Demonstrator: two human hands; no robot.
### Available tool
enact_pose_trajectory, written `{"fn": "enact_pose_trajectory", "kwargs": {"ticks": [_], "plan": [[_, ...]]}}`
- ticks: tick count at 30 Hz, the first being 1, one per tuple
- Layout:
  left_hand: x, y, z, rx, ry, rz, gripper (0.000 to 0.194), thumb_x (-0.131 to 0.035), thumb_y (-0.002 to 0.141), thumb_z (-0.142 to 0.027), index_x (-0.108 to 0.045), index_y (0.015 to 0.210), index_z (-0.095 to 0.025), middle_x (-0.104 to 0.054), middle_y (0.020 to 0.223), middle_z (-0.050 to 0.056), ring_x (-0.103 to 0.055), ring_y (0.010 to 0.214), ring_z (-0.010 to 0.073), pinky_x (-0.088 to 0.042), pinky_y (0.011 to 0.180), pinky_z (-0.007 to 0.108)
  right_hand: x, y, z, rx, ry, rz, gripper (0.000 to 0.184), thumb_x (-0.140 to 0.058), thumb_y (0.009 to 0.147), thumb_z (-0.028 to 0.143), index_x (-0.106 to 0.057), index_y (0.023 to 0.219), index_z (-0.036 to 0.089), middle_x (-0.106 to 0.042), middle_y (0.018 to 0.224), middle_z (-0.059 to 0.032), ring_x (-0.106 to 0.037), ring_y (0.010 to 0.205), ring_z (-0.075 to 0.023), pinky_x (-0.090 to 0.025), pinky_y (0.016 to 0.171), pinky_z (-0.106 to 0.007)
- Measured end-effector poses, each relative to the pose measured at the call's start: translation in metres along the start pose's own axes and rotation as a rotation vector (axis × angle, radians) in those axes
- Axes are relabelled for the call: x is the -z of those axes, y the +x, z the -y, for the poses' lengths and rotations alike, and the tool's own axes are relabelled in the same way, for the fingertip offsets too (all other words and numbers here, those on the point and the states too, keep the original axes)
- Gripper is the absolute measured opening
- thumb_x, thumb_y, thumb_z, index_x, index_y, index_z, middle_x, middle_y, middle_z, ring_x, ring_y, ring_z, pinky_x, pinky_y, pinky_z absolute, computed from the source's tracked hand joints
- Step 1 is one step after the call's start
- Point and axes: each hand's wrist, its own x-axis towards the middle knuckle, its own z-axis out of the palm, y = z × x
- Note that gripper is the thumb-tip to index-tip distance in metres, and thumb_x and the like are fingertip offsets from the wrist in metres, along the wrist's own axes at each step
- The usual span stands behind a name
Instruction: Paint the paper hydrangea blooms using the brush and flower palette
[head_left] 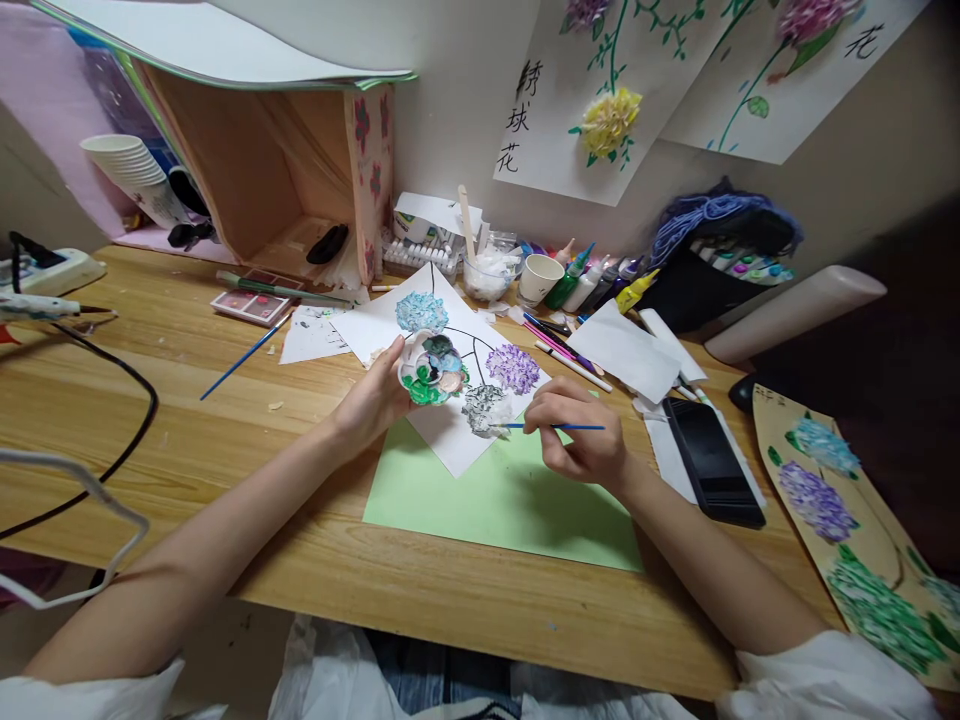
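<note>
My left hand (382, 390) grips a round paint palette (431, 370) by its edge, tilted above the drawing. Green, grey, blue and beige paint fills its wells. My right hand (577, 430) pinches a thin blue paintbrush (574, 427), its tip against the grey and white flower (484, 410). That flower is on a white sheet of paper (457, 450), along with a textured blue flower (421, 311) and a purple flower (513, 369), joined by dark stems. Part of the sheet is hidden behind the palette and left hand. Beneath it lies a light green sheet (487, 510).
A second blue brush (244, 358) lies at the left, near a paint box (251, 304). Behind the drawing stand a paper cup (540, 280), a bowl of white scraps (489, 275) and paint bottles (581, 285). A phone (712, 460) lies right of my hand. A black cable (142, 385) crosses the left.
</note>
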Motion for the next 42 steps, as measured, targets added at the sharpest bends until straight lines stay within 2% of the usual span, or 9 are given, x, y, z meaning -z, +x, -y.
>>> {"fn": "enact_pose_trajectory", "kwargs": {"ticks": [4, 10, 15, 19, 22, 26, 32, 35, 42], "plan": [[0.002, 0.001, 0.001, -0.009, -0.008, 0.043, 0.062, -0.036, 0.092, -0.052, -0.037, 0.143, -0.018, -0.061, 0.129, 0.012, -0.054, 0.122, 0.0285, -0.031, 0.110, 0.045, 0.002, 0.000, -0.001, -0.020, 0.010, -0.017, 0.025, -0.042, 0.069, 0.001, -0.052, 0.076, 0.023, -0.057, 0.060, -0.0007, -0.050, 0.060, -0.0166, -0.048, 0.053, -0.030], [0.002, 0.001, 0.001, -0.001, 0.018, -0.002, 0.062, -0.035, 0.092, -0.051, -0.039, 0.142, -0.015, -0.062, 0.127, 0.014, -0.054, 0.122, 0.0294, -0.031, 0.111, 0.045, 0.003, 0.001, -0.002, 0.017, 0.010, 0.027, 0.026, -0.043, 0.067, 0.000, -0.052, 0.076, 0.023, -0.056, 0.060, -0.0008, -0.048, 0.059, -0.0168, -0.047, 0.052, -0.030], [0.002, 0.000, 0.001, 0.004, 0.015, 0.039, 0.062, -0.036, 0.092, -0.053, -0.039, 0.142, -0.016, -0.063, 0.126, 0.014, -0.054, 0.121, 0.0296, -0.032, 0.110, 0.045, 0.002, 0.000, -0.003, -0.025, 0.029, -0.012, 0.026, -0.043, 0.067, 0.001, -0.054, 0.077, 0.023, -0.059, 0.063, -0.0013, -0.051, 0.063, -0.0176, -0.048, 0.056, -0.031], [0.002, 0.000, 0.001, 0.002, 0.013, 0.038, 0.061, -0.035, 0.092, -0.052, -0.039, 0.142, -0.017, -0.062, 0.127, 0.013, -0.055, 0.120, 0.0291, -0.031, 0.110, 0.046, 0.001, 0.000, -0.003, 0.013, 0.027, 0.035, 0.026, -0.043, 0.068, 0.001, -0.054, 0.078, 0.023, -0.058, 0.061, -0.0005, -0.050, 0.060, -0.0171, -0.048, 0.054, -0.030], [0.001, 0.000, 0.001, -0.004, 0.015, 0.021, 0.059, -0.035, 0.093, -0.051, -0.041, 0.141, -0.017, -0.062, 0.126, 0.013, -0.055, 0.120, 0.0285, -0.032, 0.109, 0.045, 0.004, -0.001, -0.002, -0.039, 0.010, -0.061, 0.026, -0.043, 0.071, 0.002, -0.055, 0.080, 0.023, -0.060, 0.062, -0.0006, -0.053, 0.061, -0.0172, -0.048, 0.056, -0.031], [0.002, 0.001, 0.004, 0.011, 0.026, -0.001, 0.058, -0.037, 0.092, -0.051, -0.046, 0.137, -0.016, -0.064, 0.123, 0.012, -0.057, 0.117, 0.0280, -0.033, 0.108, 0.044, 0.006, -0.002, 0.000, -0.104, -0.021, -0.235, 0.027, -0.045, 0.078, 0.004, -0.059, 0.090, 0.023, -0.068, 0.075, -0.0027, -0.062, 0.071, -0.0187, -0.050, 0.068, -0.035], [0.003, 0.000, 0.006, 0.014, 0.006, 0.028, 0.057, -0.038, 0.092, -0.049, -0.047, 0.136, -0.014, -0.066, 0.121, 0.013, -0.058, 0.116, 0.0271, -0.033, 0.107, 0.041, -0.001, 0.003, 0.002, -0.054, -0.039, -0.135, 0.029, -0.048, 0.082, 0.003, -0.059, 0.101, 0.022, -0.072, 0.088, -0.0054, -0.066, 0.081, -0.0174, -0.051, 0.074, -0.034], [0.002, -0.001, 0.005, 0.031, 0.002, 0.056, 0.056, -0.036, 0.093, -0.048, -0.047, 0.136, -0.014, -0.067, 0.120, 0.012, -0.058, 0.117, 0.0265, -0.033, 0.107, 0.041, -0.004, 0.004, 0.002, -0.076, -0.029, -0.095, 0.028, -0.048, 0.083, 0.003, -0.060, 0.102, 0.021, -0.072, 0.091, -0.0062, -0.066, 0.084, -0.0175, -0.051, 0.075, -0.034], [0.001, 0.000, 0.005, 0.057, -0.003, 0.036, 0.053, -0.034, 0.094, -0.046, -0.049, 0.133, -0.014, -0.068, 0.118, 0.012, -0.060, 0.114, 0.0261, -0.032, 0.108, 0.042, -0.004, 0.004, 0.001, -0.109, -0.029, -0.113, 0.029, -0.047, 0.082, 0.004, -0.061, 0.101, 0.022, -0.072, 0.089, -0.0048, -0.066, 0.083, -0.0181, -0.052, 0.073, -0.036]]}}
